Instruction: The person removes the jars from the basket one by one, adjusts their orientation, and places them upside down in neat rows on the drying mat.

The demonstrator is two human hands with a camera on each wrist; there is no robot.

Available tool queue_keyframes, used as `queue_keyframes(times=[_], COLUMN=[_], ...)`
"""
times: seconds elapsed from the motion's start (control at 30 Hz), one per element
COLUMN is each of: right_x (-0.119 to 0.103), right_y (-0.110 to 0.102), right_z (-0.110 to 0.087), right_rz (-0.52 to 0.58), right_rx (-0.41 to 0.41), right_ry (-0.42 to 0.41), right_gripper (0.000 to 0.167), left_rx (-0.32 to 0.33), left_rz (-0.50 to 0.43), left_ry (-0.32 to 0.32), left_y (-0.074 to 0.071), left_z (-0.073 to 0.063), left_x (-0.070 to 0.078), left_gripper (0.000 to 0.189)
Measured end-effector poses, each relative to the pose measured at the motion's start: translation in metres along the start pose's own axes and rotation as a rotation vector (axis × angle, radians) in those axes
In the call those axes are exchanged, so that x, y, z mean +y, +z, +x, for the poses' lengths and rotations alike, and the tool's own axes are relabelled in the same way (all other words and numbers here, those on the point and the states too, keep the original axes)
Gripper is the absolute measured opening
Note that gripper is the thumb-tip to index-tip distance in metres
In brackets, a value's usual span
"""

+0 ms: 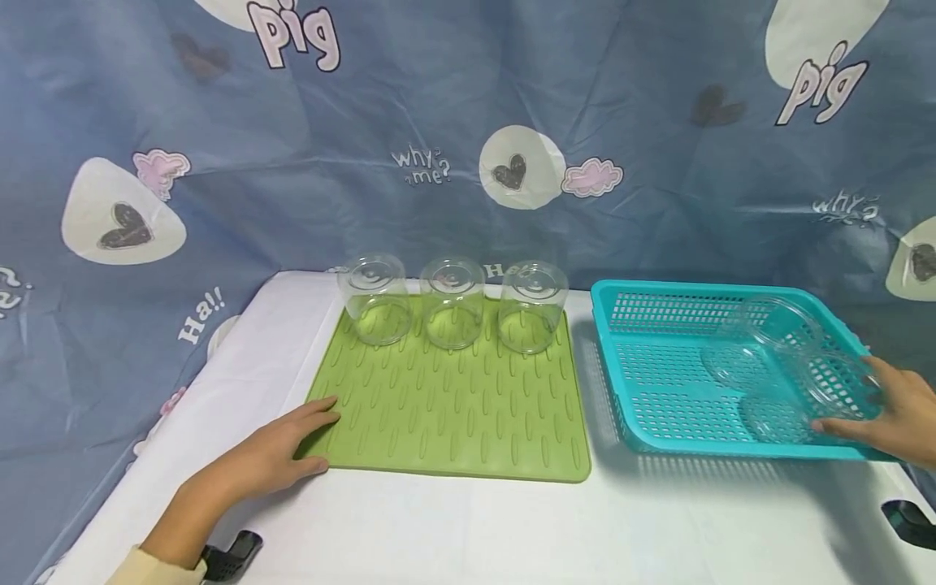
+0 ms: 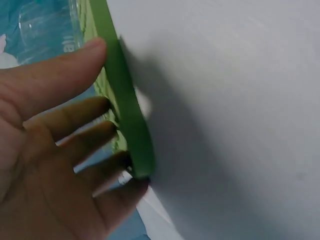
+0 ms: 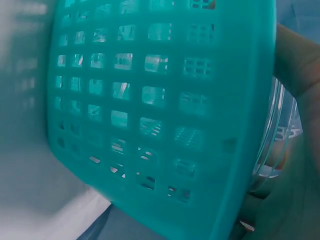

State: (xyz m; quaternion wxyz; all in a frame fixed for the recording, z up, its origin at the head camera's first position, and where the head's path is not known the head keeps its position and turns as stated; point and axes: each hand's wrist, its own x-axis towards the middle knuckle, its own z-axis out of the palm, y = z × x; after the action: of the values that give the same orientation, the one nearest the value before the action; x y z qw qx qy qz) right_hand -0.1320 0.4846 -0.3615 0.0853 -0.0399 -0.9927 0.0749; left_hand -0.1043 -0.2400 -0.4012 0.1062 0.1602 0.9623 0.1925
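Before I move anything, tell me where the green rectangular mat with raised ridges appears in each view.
Head: the green rectangular mat with raised ridges, centre, left hand at its near-left corner.
Left wrist: its edge slants down left of centre.
Right wrist: not in it.
Shared landmark: white tabletop, also on the left wrist picture's right and the right wrist picture's left.

On the large, creased, blue patterned fabric backdrop [image 1: 409, 89], "pig" [image 1: 294, 36] is being shown twice; "why me?" [image 1: 422, 166] and "Ha!!" [image 1: 199, 315] are being displayed.
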Motion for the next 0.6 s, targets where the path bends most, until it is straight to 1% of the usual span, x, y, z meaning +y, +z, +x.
queue_keyframes(times=[0.1, 0.17, 0.2, 0.3, 0.4, 0.47, 0.5, 0.53, 0.6], right_x=[-0.002, 0.001, 0.005, 0.025, 0.049, 0.058, 0.058, 0.054, 0.046], right_y=[0.002, 0.007, 0.010, 0.028, 0.045, 0.048, 0.045, 0.039, 0.027], right_z=[0.002, 0.004, 0.005, 0.010, 0.014, 0.015, 0.015, 0.013, 0.011], right_rz=[0.038, 0.068, 0.083, 0.128, 0.181, 0.188, 0.197, 0.174, 0.141], right_rx=[-0.037, -0.065, -0.077, -0.062, 0.020, 0.094, 0.108, 0.136, 0.167], right_ry=[0.023, 0.033, 0.036, 0.054, 0.064, 0.073, 0.085, 0.107, 0.138], right_gripper=[0.135, 0.134, 0.133, 0.133, 0.134, 0.132, 0.130, 0.131, 0.128], left_rx=[-0.002, 0.000, 0.003, 0.015, 0.021, 0.020, 0.022, 0.026, 0.039], left_rz=[-0.009, -0.012, -0.010, 0.003, 0.020, 0.024, 0.025, 0.028, 0.030], left_ry=[0.012, 0.015, 0.016, 0.025, 0.032, 0.024, 0.020, 0.019, 0.013], left_y=[0.000, 0.000, 0.000, 0.000, 0.000, 0.000, 0.001, 0.001, 0.001], left_z=[-0.002, -0.002, -0.002, -0.001, -0.001, -0.001, -0.002, -0.002, -0.002], left_x=[-0.006, -0.007, -0.007, -0.005, -0.002, -0.001, -0.001, -0.001, -0.001], left_gripper=[0.061, 0.061, 0.061, 0.061, 0.061, 0.062, 0.063, 0.063, 0.062])
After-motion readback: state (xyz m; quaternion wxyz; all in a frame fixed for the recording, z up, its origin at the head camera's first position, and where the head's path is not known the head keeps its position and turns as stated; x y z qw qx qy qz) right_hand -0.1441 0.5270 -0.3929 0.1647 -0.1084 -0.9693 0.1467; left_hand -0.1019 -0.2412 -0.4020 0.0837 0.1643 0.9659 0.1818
